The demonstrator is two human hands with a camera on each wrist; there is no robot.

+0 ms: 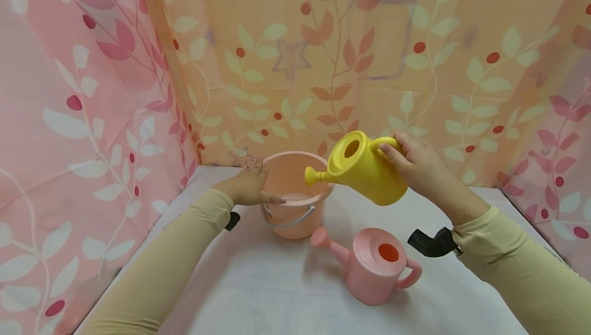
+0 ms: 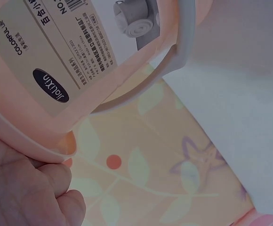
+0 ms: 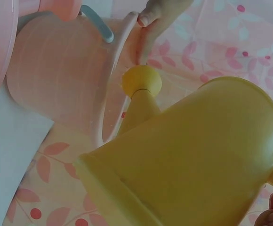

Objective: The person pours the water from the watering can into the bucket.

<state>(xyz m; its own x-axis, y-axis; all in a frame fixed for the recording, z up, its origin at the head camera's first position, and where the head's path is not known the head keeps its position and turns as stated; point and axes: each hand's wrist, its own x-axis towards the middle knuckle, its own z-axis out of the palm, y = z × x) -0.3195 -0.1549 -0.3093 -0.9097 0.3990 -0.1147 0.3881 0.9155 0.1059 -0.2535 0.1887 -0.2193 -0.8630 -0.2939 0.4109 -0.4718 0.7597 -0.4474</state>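
My left hand [image 1: 249, 185] holds the rim of a peach bucket [image 1: 295, 228] on its left side, thumb lying along the near edge. A printed label [image 2: 52, 84] shows on the bucket's wall in the left wrist view. With my right hand [image 1: 420, 165] I grip the handle of a yellow watering can [image 1: 376, 183] held in the air, right of the bucket. Its round spout head [image 3: 141, 81] reaches over the bucket's mouth, and the can tips toward it. A pink watering can [image 1: 374, 268] stands in front, its spout pointing left toward the bucket.
Everything rests on a white-covered table [image 1: 258, 283]. Leaf-patterned cloth hangs behind it [image 1: 286, 94] and along the left side [image 1: 115, 135] and right side. The bucket's grey handle [image 1: 293, 221] hangs down at its front.
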